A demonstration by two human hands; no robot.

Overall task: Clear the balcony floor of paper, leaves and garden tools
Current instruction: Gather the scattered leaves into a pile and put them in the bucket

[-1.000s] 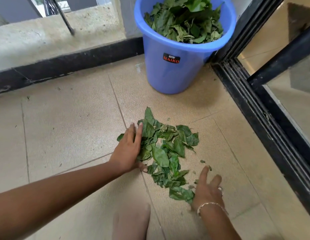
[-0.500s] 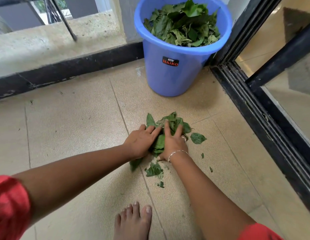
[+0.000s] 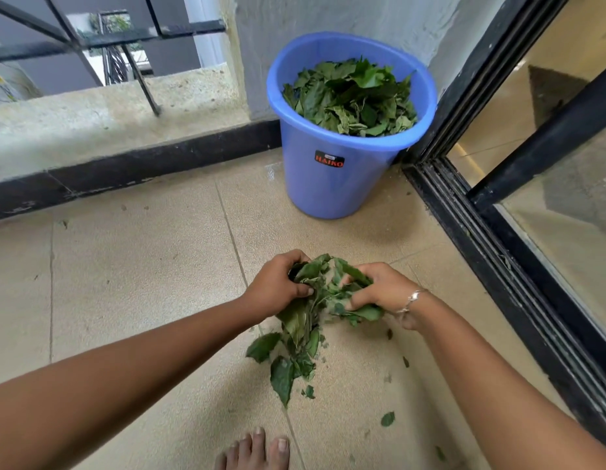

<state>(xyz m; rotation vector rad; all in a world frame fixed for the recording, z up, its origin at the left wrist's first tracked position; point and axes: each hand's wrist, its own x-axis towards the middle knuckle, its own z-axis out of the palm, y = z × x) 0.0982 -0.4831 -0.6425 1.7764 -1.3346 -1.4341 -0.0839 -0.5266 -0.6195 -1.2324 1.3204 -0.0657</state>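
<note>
Left grip (image 3: 277, 286) and right grip (image 3: 383, 290), a person's two bare hands, are curled from either side round one bundle of green leaves (image 3: 298, 320), at the centre of the frame and just above the tiled balcony floor (image 3: 142, 283). Several leaves trail from the underside of the bundle towards the tiles (image 3: 281, 374).

By my reading, the step in hand is scooping up the leaf pile. The next move calls for lifting the bundle up and away to the one blue bucket (image 3: 328, 188) at the upper centre, in the corner beside the sliding door track (image 3: 498, 266). The squeeze must hold so the trailing leaves do not drop. The bucket is nearly full of leaves (image 3: 352, 96).

Counted: two hands, one bundle, one bucket. About five small leaf scraps (image 3: 388, 418) lie at the lower right. One bare foot (image 3: 254, 449) shows at the bottom edge. No paper or garden tools are in view.
</note>
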